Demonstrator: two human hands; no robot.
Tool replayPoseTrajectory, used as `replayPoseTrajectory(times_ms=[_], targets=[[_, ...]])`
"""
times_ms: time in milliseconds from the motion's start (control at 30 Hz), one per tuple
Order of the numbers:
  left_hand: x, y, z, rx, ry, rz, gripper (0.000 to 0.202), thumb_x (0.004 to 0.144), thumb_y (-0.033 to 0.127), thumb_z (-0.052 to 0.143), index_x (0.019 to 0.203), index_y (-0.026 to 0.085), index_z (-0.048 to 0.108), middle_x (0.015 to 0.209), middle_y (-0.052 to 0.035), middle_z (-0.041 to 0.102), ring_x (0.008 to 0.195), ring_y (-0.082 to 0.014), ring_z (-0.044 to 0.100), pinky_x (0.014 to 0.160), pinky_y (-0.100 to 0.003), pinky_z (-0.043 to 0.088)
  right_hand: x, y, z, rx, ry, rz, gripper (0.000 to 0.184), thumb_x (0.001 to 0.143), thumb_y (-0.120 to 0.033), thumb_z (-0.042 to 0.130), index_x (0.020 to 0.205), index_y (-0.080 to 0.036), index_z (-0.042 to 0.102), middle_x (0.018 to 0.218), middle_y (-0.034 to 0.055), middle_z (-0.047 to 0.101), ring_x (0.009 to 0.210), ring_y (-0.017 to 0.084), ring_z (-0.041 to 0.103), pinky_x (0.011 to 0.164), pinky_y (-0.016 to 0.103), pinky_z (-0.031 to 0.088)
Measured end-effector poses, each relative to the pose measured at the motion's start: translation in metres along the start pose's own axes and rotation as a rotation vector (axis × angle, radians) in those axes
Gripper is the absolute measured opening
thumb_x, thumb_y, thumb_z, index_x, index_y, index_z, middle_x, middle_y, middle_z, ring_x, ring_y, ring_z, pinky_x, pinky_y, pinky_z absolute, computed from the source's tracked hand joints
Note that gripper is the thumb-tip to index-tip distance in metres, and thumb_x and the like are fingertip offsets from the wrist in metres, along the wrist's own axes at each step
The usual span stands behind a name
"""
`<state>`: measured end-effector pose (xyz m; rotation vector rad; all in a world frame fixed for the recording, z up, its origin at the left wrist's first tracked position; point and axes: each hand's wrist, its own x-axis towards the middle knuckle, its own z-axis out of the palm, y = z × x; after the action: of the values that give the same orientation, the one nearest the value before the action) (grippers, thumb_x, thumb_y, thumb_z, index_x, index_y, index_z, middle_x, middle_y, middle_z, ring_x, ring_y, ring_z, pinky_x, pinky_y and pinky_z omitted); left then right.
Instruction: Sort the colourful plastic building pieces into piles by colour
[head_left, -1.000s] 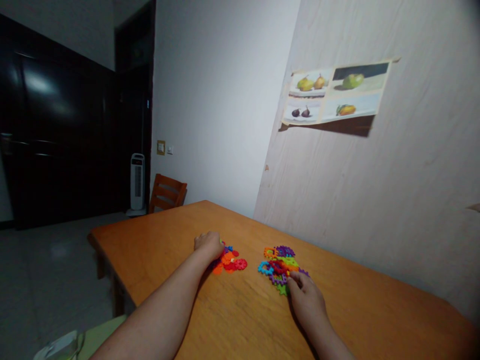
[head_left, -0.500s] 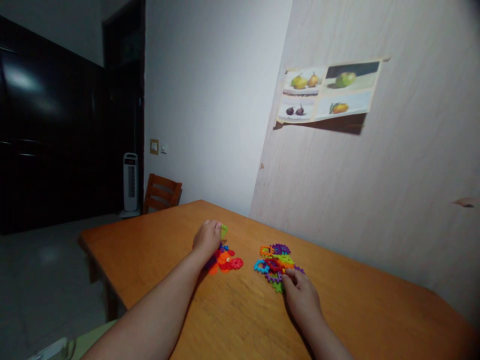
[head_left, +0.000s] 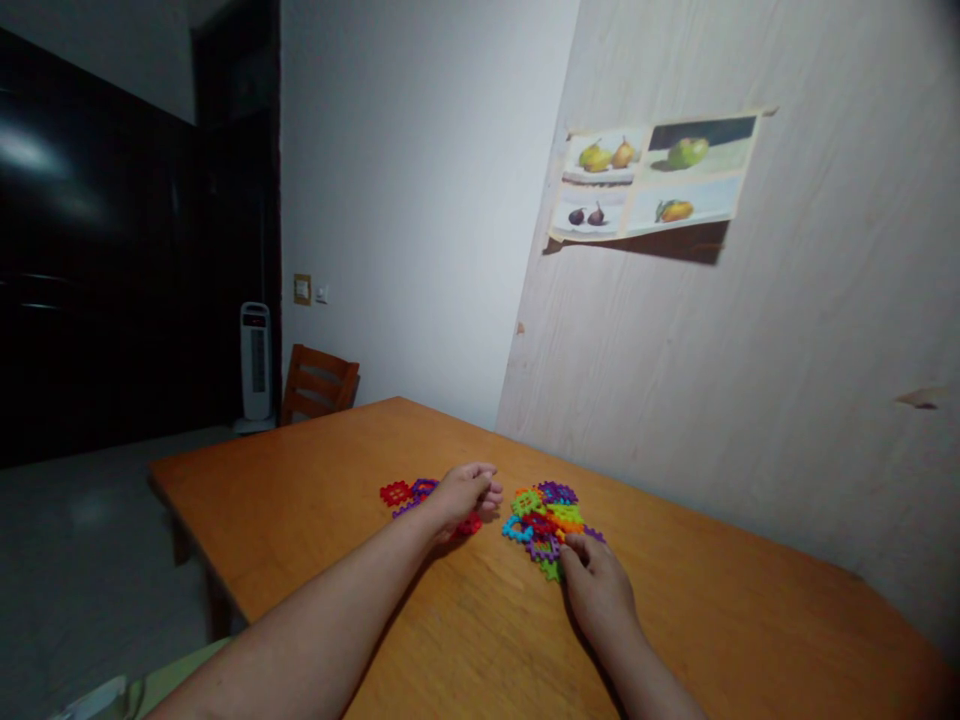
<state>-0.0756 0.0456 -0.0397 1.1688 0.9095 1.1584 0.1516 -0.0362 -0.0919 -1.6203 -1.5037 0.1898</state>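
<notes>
Two small heaps of bright plastic interlocking pieces lie on the wooden table (head_left: 315, 500). My left hand (head_left: 466, 491) hovers between them, fingers loosely curled and pointing toward the right heap (head_left: 544, 510), with nothing clearly in it. Behind that hand lies the left heap (head_left: 409, 492), red and purple pieces showing, partly hidden by the hand. My right hand (head_left: 596, 585) rests on the table at the near edge of the right heap, fingertips pressed on a purple and a green piece.
The table stands against a pale wood-grain wall with a fruit picture (head_left: 649, 180). A wooden chair (head_left: 319, 380) stands at the table's far end, with a white tower fan (head_left: 255, 360) and dark cabinets (head_left: 90, 260) behind it.
My left hand has moved right from the left heap toward the right heap, and the green piece it held half a second ago is no longer in sight. The right hand has barely shifted.
</notes>
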Motion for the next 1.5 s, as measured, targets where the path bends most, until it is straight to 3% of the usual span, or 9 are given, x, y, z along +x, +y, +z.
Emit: replayPoseTrajectory(times_ms=[200, 300, 467, 600, 767, 900, 1000, 1200, 1500], targets=[[0.012, 0.018, -0.054, 0.436, 0.349, 0.208, 0.018, 0.088, 0.024, 0.054, 0.102, 0.017, 0.064, 0.093, -0.0063, 0.07, 0.076, -0.0141, 0.065, 0.068, -0.024, 0.05, -0.001, 0.0, -0.001, -0.008, -0.016, 0.003, 0.035, 0.085, -0.04, 0.049, 0.096, -0.02, 0.075, 0.101, 0.0088, 0.075, 0.099, 0.025, 0.068, 0.087, 0.034, 0.048], [0.012, 0.025, -0.081, 0.854, 0.481, 0.138, 0.021, 0.083, 0.027, 0.058, 0.101, 0.02, 0.067, 0.099, -0.007, 0.073, 0.089, -0.02, 0.068, 0.072, -0.027, 0.049, 0.0, 0.0, -0.002, -0.016, -0.019, 0.008, 0.035, 0.085, -0.04, 0.049, 0.096, -0.02, 0.075, 0.1, 0.009, 0.076, 0.099, 0.025, 0.068, 0.087, 0.034, 0.049], [-0.003, 0.031, -0.082, 1.325, 0.386, -0.067, 0.033, 0.075, 0.04, 0.068, 0.103, 0.024, 0.071, 0.122, -0.0114, 0.071, 0.113, -0.0313, 0.064, 0.083, -0.034, 0.046, 0.0, -0.001, -0.004, -0.02, -0.029, 0.003, 0.035, 0.086, -0.04, 0.048, 0.096, -0.02, 0.075, 0.104, 0.009, 0.076, 0.101, 0.026, 0.068, 0.088, 0.034, 0.049], [-0.011, 0.033, -0.07, 1.445, 0.345, -0.113, 0.027, 0.075, 0.043, 0.068, 0.093, 0.024, 0.074, 0.115, -0.0134, 0.074, 0.114, -0.0337, 0.064, 0.086, -0.037, 0.046, -0.001, -0.003, -0.005, -0.027, -0.026, 0.007, 0.035, 0.086, -0.041, 0.048, 0.096, -0.021, 0.075, 0.104, 0.0086, 0.076, 0.102, 0.025, 0.068, 0.088, 0.033, 0.049], [-0.008, 0.031, -0.074, 1.318, 0.418, -0.053, 0.02, 0.074, 0.041, 0.07, 0.071, 0.021, 0.071, 0.092, -0.0153, 0.075, 0.102, -0.0334, 0.066, 0.081, -0.035, 0.047, -0.002, -0.004, -0.006, -0.018, -0.032, 0.007, 0.036, 0.086, -0.042, 0.048, 0.095, -0.02, 0.075, 0.103, 0.0087, 0.076, 0.101, 0.025, 0.068, 0.088, 0.034, 0.049], [-0.002, 0.025, -0.068, 1.046, 0.386, 0.226, 0.014, 0.073, 0.032, 0.074, 0.065, 0.022, 0.07, 0.081, -0.0108, 0.069, 0.096, -0.03, 0.065, 0.084, -0.035, 0.048, -0.002, -0.004, -0.006, -0.012, -0.032, 0.014, 0.035, 0.086, -0.042, 0.048, 0.096, -0.021, 0.074, 0.102, 0.0086, 0.076, 0.1, 0.026, 0.068, 0.088, 0.034, 0.049], [0.001, 0.017, -0.045, 0.746, 0.292, 0.411, 0.007, 0.068, 0.021, 0.077, 0.074, 0.022, 0.074, 0.089, -0.0091, 0.068, 0.101, -0.0263, 0.062, 0.09, -0.033, 0.048, -0.002, -0.003, -0.005, -0.007, -0.037, 0.015, 0.035, 0.087, -0.042, 0.047, 0.096, -0.021, 0.074, 0.102, 0.0089, 0.076, 0.1, 0.026, 0.068, 0.088, 0.034, 0.049], [0.001, 0.009, -0.013, 0.356, 0.127, 0.366, 0.04, 0.073, 0.024, 0.077, 0.113, 0.021, 0.071, 0.113, -0.0115, 0.067, 0.1, -0.0213, 0.063, 0.092, -0.033, 0.05, -0.001, -0.002, -0.004, -0.008, -0.045, 0.017, 0.037, 0.087, -0.043, 0.048, 0.097, -0.02, 0.075, 0.104, 0.0099, 0.075, 0.102, 0.026, 0.067, 0.089, 0.035, 0.049], [0.001, 0.035, -0.053, 0.281, 0.522, 0.273, 0.023, 0.084, 0.032, 0.055, 0.098, 0.017, 0.065, 0.083, -0.0032, 0.064, 0.075, -0.0151, 0.059, 0.061, -0.023, 0.044, 0.001, 0.003, -0.003, -0.019, -0.041, 0.013, 0.038, 0.087, -0.045, 0.048, 0.097, -0.02, 0.076, 0.104, 0.0096, 0.075, 0.101, 0.026, 0.068, 0.089, 0.034, 0.049]])
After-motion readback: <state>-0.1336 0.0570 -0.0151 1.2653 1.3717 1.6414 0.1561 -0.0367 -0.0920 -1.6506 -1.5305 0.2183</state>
